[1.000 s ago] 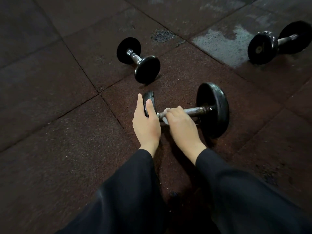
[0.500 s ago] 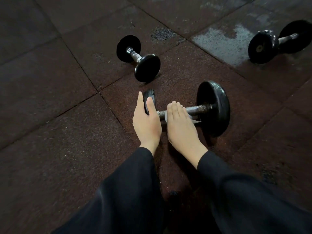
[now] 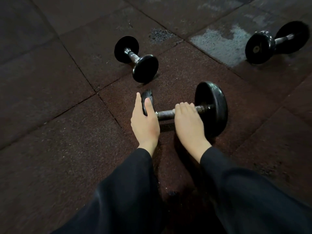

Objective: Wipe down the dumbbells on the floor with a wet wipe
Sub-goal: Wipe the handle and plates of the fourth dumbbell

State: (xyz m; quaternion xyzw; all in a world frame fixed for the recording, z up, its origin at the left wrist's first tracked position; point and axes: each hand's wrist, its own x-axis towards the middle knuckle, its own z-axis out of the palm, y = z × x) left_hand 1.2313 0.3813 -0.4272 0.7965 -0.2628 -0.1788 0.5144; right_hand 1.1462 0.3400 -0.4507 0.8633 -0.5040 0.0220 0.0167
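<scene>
Dumbbell (image 3: 211, 108): left hand (image 3: 145, 120) grips its left plate, right hand (image 3: 188, 120) clasps handle.

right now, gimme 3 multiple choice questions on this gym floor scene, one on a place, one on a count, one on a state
1. Where is the right hand?
A. on the handle by the near dumbbell's right plate
B. on the far right dumbbell
C. flat on the floor

2. How many dumbbells are in view?
A. two
B. three
C. five

3. What is the left hand doing?
A. hanging free
B. gripping the near dumbbell's left plate
C. lifting the small dumbbell

Answers: 1 A, its fingers curl over the bar there; 2 B, three lie on the mats; 3 B, thumb and fingers straddle the plate.
</scene>
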